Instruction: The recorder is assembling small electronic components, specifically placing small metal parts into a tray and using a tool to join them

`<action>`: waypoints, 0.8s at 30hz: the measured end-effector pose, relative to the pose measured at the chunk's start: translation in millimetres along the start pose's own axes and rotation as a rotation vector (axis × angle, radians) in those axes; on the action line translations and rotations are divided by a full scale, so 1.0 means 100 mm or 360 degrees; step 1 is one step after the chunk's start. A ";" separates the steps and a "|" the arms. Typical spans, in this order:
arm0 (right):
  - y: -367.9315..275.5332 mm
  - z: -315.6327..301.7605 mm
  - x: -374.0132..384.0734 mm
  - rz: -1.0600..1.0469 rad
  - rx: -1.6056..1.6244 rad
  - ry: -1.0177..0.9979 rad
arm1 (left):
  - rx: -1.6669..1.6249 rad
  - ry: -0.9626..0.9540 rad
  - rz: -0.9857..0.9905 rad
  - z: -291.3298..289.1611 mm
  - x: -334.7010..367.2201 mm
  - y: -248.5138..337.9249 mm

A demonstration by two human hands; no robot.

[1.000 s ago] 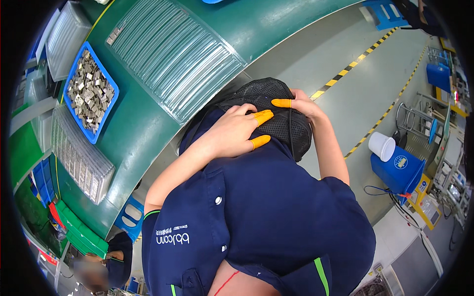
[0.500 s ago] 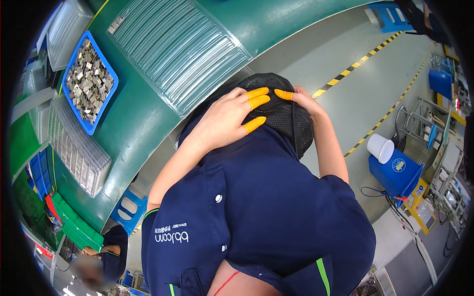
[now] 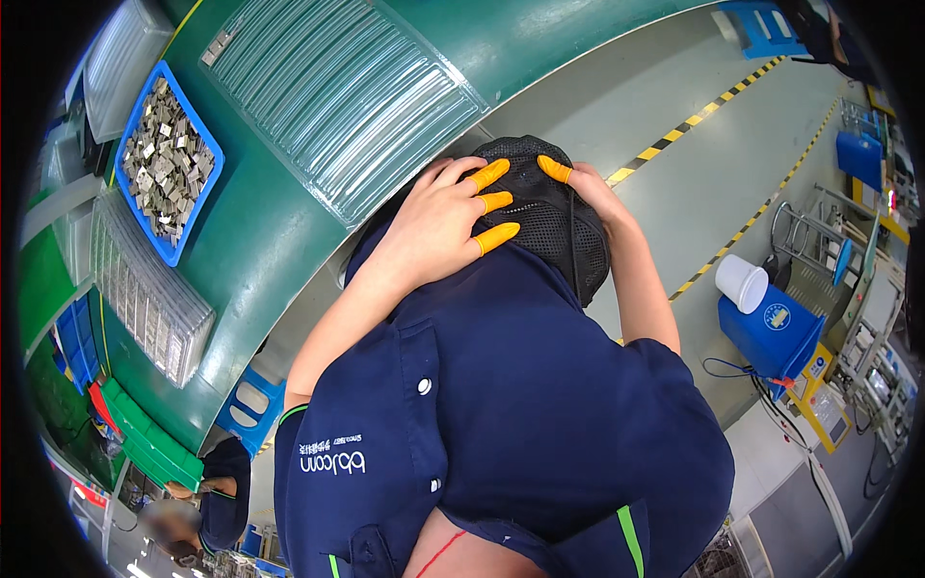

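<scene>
A black mesh item with a dark cord across it, like a bag or cap, lies against my front below the table edge. My left hand rests over its left side. Its fingers are spread, and the yellow finger cots on three of them touch the mesh. At the right edge my right hand grips the mesh item, its yellow-covered thumb on top. The other right fingers are hidden behind the item.
On the green table lies a clear ribbed tray. Left of it are a blue bin of small metal parts and stacked clear trays. A blue box with a white bucket stands right. Another person is at lower left.
My left fingers have shifted and spread slightly on the mesh item. The right thumb has moved a little upward. The mesh item's upper edge has risen slightly.
</scene>
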State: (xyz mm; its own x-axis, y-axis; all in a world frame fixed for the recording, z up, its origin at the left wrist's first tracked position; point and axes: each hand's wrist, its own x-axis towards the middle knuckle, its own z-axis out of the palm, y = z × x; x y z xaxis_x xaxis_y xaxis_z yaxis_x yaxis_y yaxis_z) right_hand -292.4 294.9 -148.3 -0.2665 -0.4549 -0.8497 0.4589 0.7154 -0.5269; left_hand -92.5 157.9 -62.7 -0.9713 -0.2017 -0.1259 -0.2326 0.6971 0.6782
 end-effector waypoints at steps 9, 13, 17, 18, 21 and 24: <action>-0.18 0.10 -0.16 -0.0111 -0.0226 -0.0032 | 0.0075 -0.0185 -0.0180 0.01 0.00 0.00; -0.33 0.17 -0.37 -0.0126 -0.0313 -0.0048 | -0.0060 -0.0109 -0.0214 0.09 -0.04 -0.05; -0.28 0.15 -0.34 -0.0150 -0.0173 -0.0063 | -0.0053 -0.0134 -0.0187 0.07 -0.03 -0.05; -0.26 0.15 -0.33 -0.0119 -0.0163 -0.0068 | -0.0053 -0.0129 -0.0188 0.07 -0.04 -0.04; -0.24 0.12 -0.29 -0.0149 -0.0183 -0.0086 | -0.0056 -0.0124 -0.0197 0.06 -0.03 -0.04; -0.28 0.13 -0.30 -0.0135 -0.0219 -0.0138 | -0.0041 -0.0124 -0.0191 0.05 -0.04 -0.05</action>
State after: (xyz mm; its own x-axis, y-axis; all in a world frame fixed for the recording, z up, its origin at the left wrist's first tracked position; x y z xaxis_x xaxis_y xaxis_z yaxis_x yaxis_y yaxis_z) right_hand -286.4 282.2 -107.9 -0.2225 -0.5562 -0.8007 0.3159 0.7359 -0.5989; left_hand -88.2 158.8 -68.9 -0.9378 -0.2276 -0.2622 -0.3468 0.6531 0.6732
